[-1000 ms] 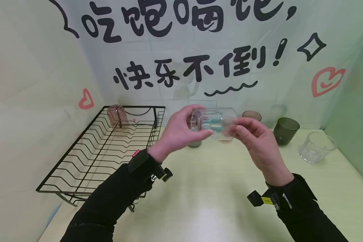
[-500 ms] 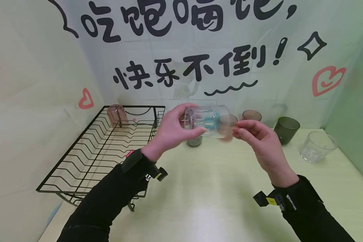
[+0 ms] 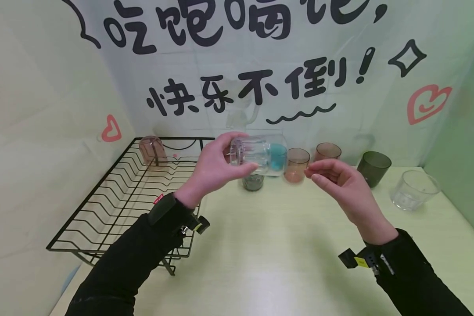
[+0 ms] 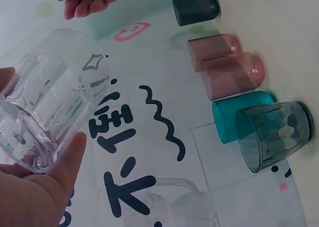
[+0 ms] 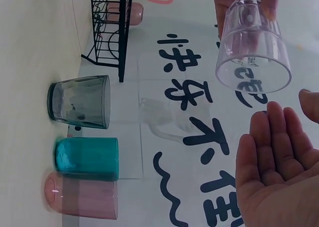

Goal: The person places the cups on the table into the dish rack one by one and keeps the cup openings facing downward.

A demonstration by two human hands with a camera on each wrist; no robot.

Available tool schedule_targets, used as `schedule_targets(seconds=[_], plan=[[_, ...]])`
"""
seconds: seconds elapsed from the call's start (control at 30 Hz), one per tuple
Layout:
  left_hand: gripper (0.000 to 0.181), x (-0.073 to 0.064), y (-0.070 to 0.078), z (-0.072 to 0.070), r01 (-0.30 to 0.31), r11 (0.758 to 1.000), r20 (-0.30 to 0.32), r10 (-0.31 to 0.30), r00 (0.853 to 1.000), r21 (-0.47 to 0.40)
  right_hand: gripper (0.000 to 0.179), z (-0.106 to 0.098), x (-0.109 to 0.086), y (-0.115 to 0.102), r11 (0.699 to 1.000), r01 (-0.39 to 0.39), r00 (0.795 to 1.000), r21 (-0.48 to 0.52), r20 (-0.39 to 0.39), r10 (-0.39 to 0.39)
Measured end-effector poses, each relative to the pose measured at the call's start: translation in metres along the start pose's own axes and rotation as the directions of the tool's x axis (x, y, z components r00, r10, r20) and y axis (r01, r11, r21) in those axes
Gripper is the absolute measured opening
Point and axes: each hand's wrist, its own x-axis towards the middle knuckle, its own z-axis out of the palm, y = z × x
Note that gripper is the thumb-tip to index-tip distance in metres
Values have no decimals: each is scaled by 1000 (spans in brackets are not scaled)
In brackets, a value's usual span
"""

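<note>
My left hand (image 3: 211, 173) grips a clear glass (image 3: 254, 151) by its base end, thumb below. Lying sideways in the air, the glass points its open rim to the right. My right hand (image 3: 341, 186) is held to the right of that rim, palm up in the right wrist view, with nothing in it and a gap to the glass. Behind them on the table stand a greyish glass (image 5: 82, 101), a teal cup (image 5: 89, 158) and two pink cups, the nearer pink cup (image 3: 296, 164) just right of the held glass.
A black wire dish rack (image 3: 91, 193) stands on the left, an upside-down pink cup (image 3: 153, 151) at its back. On the right are a dark green cup (image 3: 374, 169) and another clear glass (image 3: 412, 191). A wall sheet with black lettering (image 3: 256, 83) hangs behind.
My left hand has moved left with the clear glass. My right fingers, at its rim a second ago, have come away from it, and the right hand has shifted slightly right.
</note>
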Motion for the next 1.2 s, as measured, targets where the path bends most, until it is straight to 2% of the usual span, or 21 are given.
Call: schedule_targets(seconds=[0.3,0.43,0.63,0.83,1.0,1.2], plan=[[62,-1,-4,-12,-8,999,-23,9,1000,33,24,-7,-2,2,987,-49,998,-153,23,53],[62,-1,-7,-18,2,998,-41,1,999,70,27,-9,-3,2,959,-65,997,-276,32,76],[65,-1,-13,-26,53,993,-57,-47,997,108,28,-10,-5,4,916,-61,993,-396,67,95],[66,0,-14,-36,80,973,-67,-67,995,216,28,-12,-6,6,870,-65,988,-488,89,124],[67,2,-16,-45,101,953,-74,-83,994,284,30,-15,-8,9,844,-73,982,-532,111,155],[71,4,-17,-54,114,929,-31,-110,993,352,32,-16,-9,14,820,-70,976,-567,131,174]])
